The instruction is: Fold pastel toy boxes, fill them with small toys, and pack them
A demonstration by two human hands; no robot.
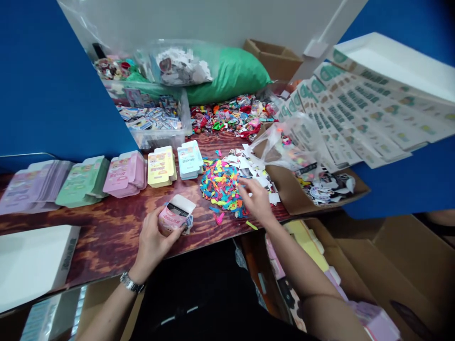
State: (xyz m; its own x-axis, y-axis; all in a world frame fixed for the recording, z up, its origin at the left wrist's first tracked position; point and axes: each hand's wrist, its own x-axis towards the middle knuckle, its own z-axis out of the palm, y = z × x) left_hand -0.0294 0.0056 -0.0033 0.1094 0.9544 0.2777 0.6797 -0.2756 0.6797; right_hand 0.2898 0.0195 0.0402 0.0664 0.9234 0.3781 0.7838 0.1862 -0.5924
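Note:
My left hand [153, 237] is closed around a small pink cardboard box [173, 219] just above the table's front edge. The box's white top flap stands up, and something dark shows in its mouth. Small blue-and-white pieces [188, 224] stick out beside the box, near my thumb. My right hand [255, 201] reaches over the right side of a heap of small bright rubber pieces, apparently deflated balloons [220, 184]. Its fingers are stretched out and slightly apart, with no held piece visible. Behind that heap lie white cards [249, 163].
Stacks of purple [39, 184], green [85, 182], pink [124, 174], yellow [160, 166] and blue boxes [189, 159] line the table. A white box [31, 260] stands left. Trinkets [234, 113] and a clear bin [154, 139] are behind. A cardboard carton [291, 199] stands right.

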